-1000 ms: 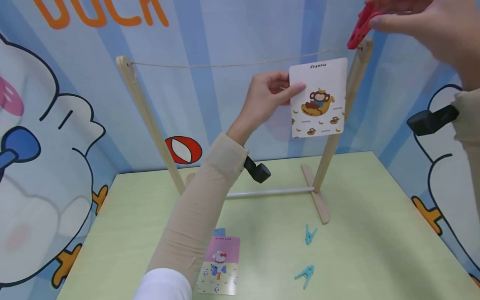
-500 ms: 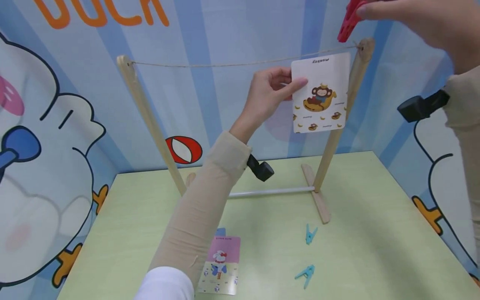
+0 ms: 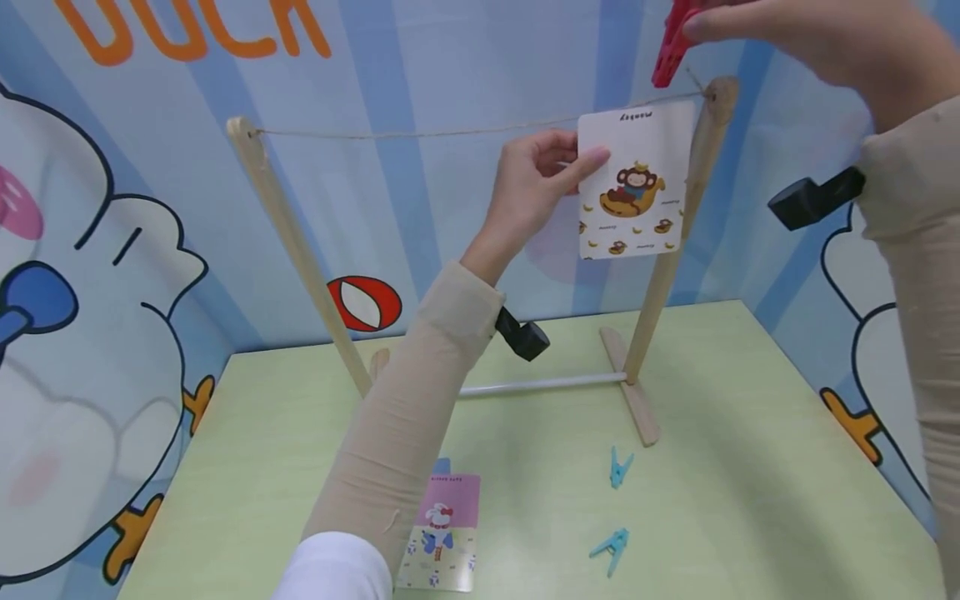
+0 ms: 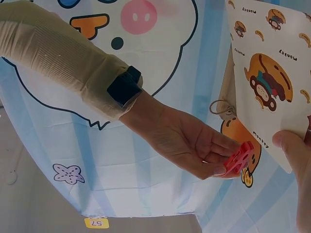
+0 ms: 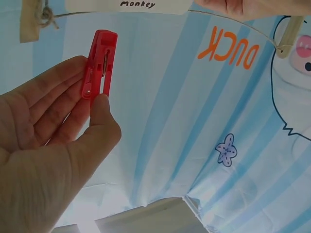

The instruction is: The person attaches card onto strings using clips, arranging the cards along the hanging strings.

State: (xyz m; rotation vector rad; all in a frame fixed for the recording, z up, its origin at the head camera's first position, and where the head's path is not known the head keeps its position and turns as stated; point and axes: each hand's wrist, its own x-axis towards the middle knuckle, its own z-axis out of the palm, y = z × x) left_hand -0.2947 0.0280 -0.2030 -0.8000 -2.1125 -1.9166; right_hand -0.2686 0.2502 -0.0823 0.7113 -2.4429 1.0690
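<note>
My left hand (image 3: 528,187) pinches the left edge of a white card (image 3: 633,196), thumb in front, fingers behind. A monkey on a banana is printed on the card, and its lettering reads upside down in the head view. The card's top edge is right at the string (image 3: 420,135), near the right post. Up and to the right, my right hand (image 3: 847,46) pinches a red clothespin (image 3: 671,50) by one end between thumb and fingers. In the right wrist view the clothespin (image 5: 101,63) stands apart from the string, its far end pointing toward the card.
Wooden posts (image 3: 300,242) carry the string, and a white rod (image 3: 543,385) joins them low down. Two blue clothespins (image 3: 617,468) lie on the pale green table (image 3: 720,500). A pink and yellow card (image 3: 442,533) lies beside my left forearm. Cartoon-printed walls (image 3: 465,50) stand around the table.
My right hand has moved left with the red clothespin, from above the post to above the card's right corner. My left hand has raised the card slightly, up to the string.
</note>
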